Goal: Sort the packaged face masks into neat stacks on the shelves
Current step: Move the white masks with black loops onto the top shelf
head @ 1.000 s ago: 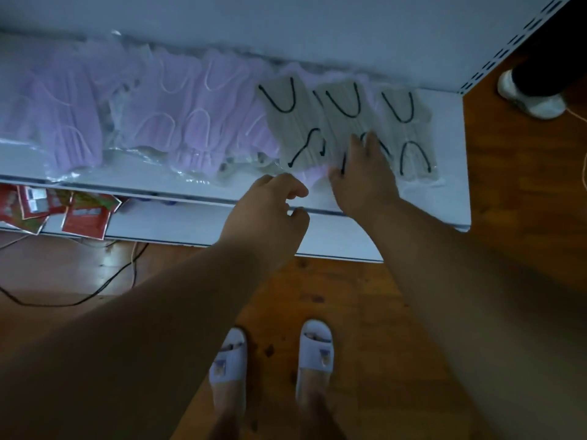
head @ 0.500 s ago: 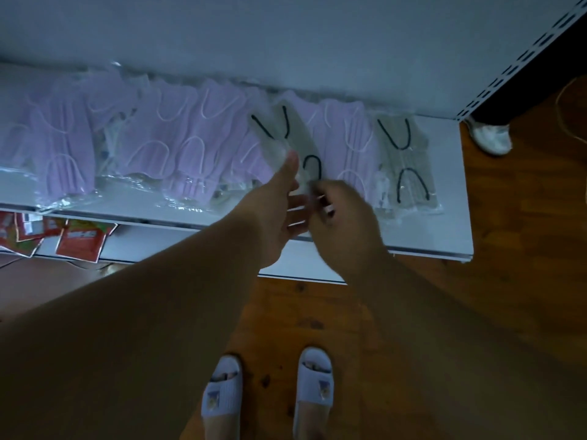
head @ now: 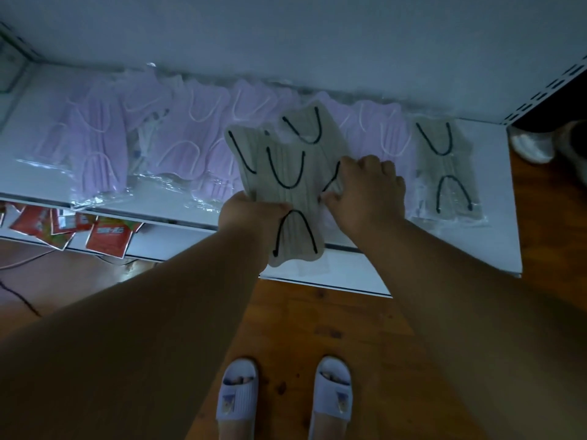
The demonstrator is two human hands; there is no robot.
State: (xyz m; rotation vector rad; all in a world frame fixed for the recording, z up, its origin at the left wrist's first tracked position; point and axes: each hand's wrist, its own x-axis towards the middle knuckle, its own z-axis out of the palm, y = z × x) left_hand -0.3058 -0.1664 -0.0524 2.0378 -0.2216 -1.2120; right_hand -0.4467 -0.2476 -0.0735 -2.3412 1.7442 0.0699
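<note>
left hand (head: 251,214): at the front edge of the upper shelf, fingers curled round a fanned bunch of grey masks, thumb across the front one
held grey masks (head: 290,198): three packs with black ear loops, fanned and overlapping; front one hangs past the shelf's front edge, other two splay up and back over the purple row
right hand (head: 365,193): knuckles up, just right of the bunch; fingers bent, pinching the right edge of one grey pack near a black loop; fingertips hidden under the hand
grey stack (head: 446,173): packaged grey masks with black loops lying flat at the right end of the upper shelf, apart from the held bunch, in clear wrap; count not readable
purple masks (head: 95,144): loose overlapping row of wrapped packs with pale loops, running from the left of the shelf to behind the hands; some purple shows between the right hand and the grey stack
upper shelf (head: 495,217): white, bare strip at its right end and along the front
lower shelf (head: 333,277): white, juts out below the upper one
red packets (head: 108,239): several red and white sachets scattered on the lower shelf, left side
floor (head: 349,328): wood boards, dim light
slippers (head: 239,398): pale pair at the bottom, toes towards the shelf
cable (head: 19,296): dark lead on the floor, far left
other shoe (head: 530,144): white, far right beside the shelf upright, blurred
</note>
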